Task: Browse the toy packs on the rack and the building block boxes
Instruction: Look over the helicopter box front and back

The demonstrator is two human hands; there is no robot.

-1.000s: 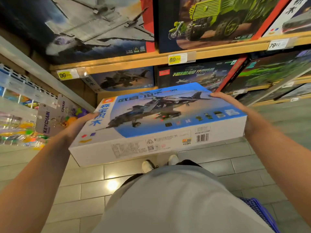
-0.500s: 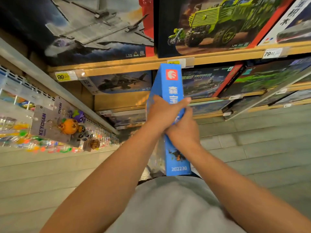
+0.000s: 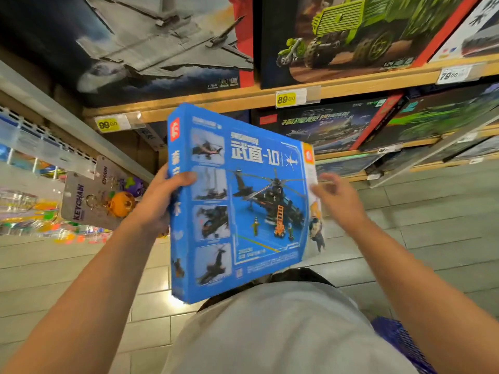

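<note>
blue helicopter block box (image 3: 259,201) stands upright in the air before the wooden shelves (image 3: 243,97), back face showing. left hand (image 3: 159,201) grips its left edge; right hand (image 3: 337,201) hovers spread beside the right edge, blurred, touch unclear

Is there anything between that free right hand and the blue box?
Nothing visible. The right hand hangs open just beside the blue box's right edge, with only air between them. The left hand grips the opposite edge.

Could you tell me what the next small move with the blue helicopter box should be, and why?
Probably bring the right hand onto the blue helicopter box's right edge: only the left hand grips it, at its left edge, while the right hand hovers open beside it and the box stands tilted.
</note>
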